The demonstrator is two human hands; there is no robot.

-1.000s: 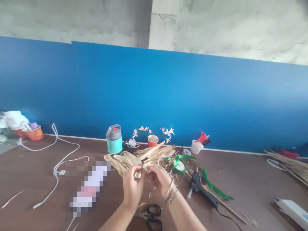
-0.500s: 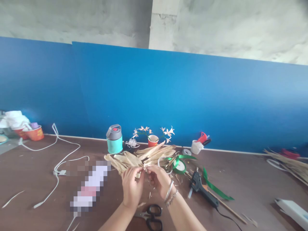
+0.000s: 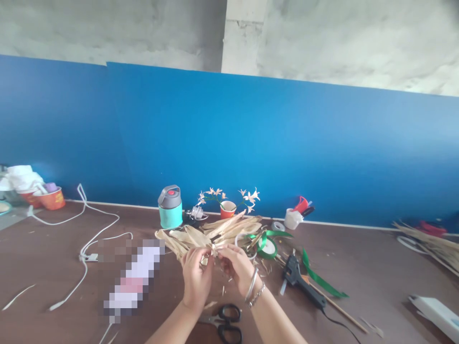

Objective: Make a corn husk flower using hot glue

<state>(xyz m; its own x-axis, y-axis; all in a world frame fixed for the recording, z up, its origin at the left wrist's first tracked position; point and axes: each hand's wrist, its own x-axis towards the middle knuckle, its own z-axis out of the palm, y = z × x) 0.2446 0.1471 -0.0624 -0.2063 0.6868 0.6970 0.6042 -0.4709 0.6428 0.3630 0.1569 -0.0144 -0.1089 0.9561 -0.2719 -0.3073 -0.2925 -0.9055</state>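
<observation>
My left hand (image 3: 195, 277) and my right hand (image 3: 236, 268) meet above the brown table (image 3: 53, 267), fingers pinched together on a small pale piece of dried husk (image 3: 214, 252). The right wrist wears bangles. Just behind the hands lies a pile of dried husk strips (image 3: 211, 234). Black scissors (image 3: 224, 322) rest on the table below my wrists.
A black glue gun (image 3: 299, 282) and green ribbon roll (image 3: 267, 246) lie right of my hands. A teal flask (image 3: 169, 207), a cup of small husk flowers (image 3: 228, 203) and a white cup (image 3: 293, 218) stand along the blue wall. White cables (image 3: 89, 239) trail at left.
Both hands have shifted slightly and the fingers have closed tighter on the small husk piece; nothing else on the table has moved.
</observation>
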